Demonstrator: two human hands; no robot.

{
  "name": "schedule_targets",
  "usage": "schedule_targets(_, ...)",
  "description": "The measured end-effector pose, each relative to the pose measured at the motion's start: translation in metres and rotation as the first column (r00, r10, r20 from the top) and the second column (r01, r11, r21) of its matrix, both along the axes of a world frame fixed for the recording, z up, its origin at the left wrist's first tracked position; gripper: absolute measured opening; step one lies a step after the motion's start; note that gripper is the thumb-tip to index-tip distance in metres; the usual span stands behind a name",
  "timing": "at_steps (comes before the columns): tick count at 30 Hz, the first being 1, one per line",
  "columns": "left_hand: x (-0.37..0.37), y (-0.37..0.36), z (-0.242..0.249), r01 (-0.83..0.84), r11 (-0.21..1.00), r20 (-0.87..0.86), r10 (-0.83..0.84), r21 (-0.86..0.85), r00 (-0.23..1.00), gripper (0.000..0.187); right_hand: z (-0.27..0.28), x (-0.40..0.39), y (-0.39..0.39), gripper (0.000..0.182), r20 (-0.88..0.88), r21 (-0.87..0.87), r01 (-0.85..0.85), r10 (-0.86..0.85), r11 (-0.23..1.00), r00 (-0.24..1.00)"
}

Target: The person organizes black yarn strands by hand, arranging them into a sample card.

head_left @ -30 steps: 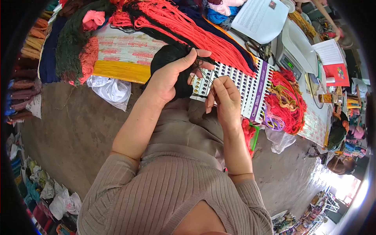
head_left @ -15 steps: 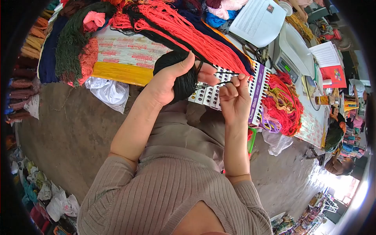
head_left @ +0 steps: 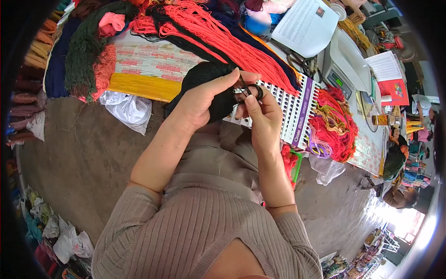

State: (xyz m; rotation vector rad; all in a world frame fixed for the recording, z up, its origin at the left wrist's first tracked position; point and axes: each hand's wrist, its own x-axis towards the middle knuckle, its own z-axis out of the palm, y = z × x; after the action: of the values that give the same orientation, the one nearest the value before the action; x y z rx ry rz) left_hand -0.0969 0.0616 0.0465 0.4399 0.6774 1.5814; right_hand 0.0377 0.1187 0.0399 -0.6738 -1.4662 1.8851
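A thick black skein of thread [head_left: 197, 81] is bunched in my left hand [head_left: 204, 100], which is wrapped round it, thumb on the near side. Close to it, my right hand [head_left: 265, 114] pinches a few black strands [head_left: 246, 90] that loop over its fingers. The fingertips of both hands almost meet at these strands. Just beyond my hands lies a white card with rows of holes and a purple "Cross Stitch" band [head_left: 304, 109]. Long coral-red threads [head_left: 223, 46] stretch over the table behind the skein.
Tangled red and multicoloured thread [head_left: 334, 125] sits right of the card. Farther back are black scissors [head_left: 302, 60], a printed sheet [head_left: 306, 28] and a digital scale [head_left: 339, 79]. Dark green thread [head_left: 88, 56] hangs over the table's left edge. White plastic bags [head_left: 127, 111] hang below.
My right hand has come left and closer to my left hand, so the strands that were stretched between them are now gathered in loops. The black skein has shifted slightly left.
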Motion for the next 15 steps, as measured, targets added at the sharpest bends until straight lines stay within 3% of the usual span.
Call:
schedule_targets(1, -0.001, 0.000, 0.000, 0.002, 1.000, -0.014, -0.002, 0.005, 1.000, 0.037, 0.000, 0.001, 0.000, 0.011, 0.003, 0.002, 0.003, -0.003, 1.000, 1.000)
schedule_targets(3, -0.006, -0.002, -0.002, -0.001, 1.000, -0.028, 0.002, 0.009, 1.000, 0.037, -0.003, 0.002, 0.001, 0.014, -0.110, -0.160, -0.067, 0.050, 0.985, 0.993)
schedule_targets(5, -0.008, -0.002, -0.002, 0.041, 0.998, 0.001, -0.041, 0.044, 0.999, 0.038, -0.006, 0.005, 0.003, 0.022, -0.072, -0.139, -0.084, 0.075, 0.987, 0.995)
schedule_targets(7, -0.005, -0.002, 0.005, -0.064, 0.998, 0.022, 0.065, -0.019, 0.998, 0.036, -0.005, 0.007, 0.003, 0.022, -0.126, -0.214, -0.098, 0.072, 0.972, 0.989)
schedule_targets(15, -0.014, -0.003, -0.002, -0.100, 0.995, -0.224, 0.097, -0.001, 0.970, 0.035, -0.004, 0.006, 0.002, 0.025, -0.079, -0.157, -0.012, -0.001, 0.987, 0.997)
